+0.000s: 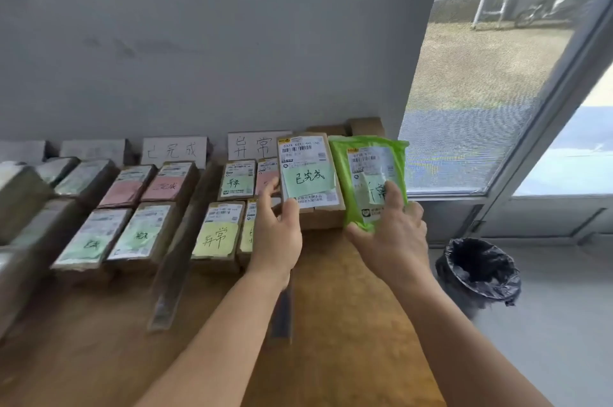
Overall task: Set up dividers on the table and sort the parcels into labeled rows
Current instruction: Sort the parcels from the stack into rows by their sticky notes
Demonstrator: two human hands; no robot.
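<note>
My left hand [277,234] grips the lower left corner of a brown parcel [310,171] bearing a green handwritten note, lifted above the wooden table [348,323]. My right hand [391,227] holds a bright green plastic mailer [368,171] by its lower edge, thumb on its label. Both parcels are held up side by side, facing me. Left of them, sorted parcels lie in rows: ones with yellow notes [217,234], ones with pink and green notes [132,207]. A clear divider strip [174,270] separates these rows. White row signs [174,151] [255,145] stand against the wall.
More brown parcels [331,220] are stacked at the table's far right corner behind the held ones. A dark divider strip [283,310] runs under my left forearm. A bin with a black bag [477,270] stands on the floor right of the table, by a glass door [497,91].
</note>
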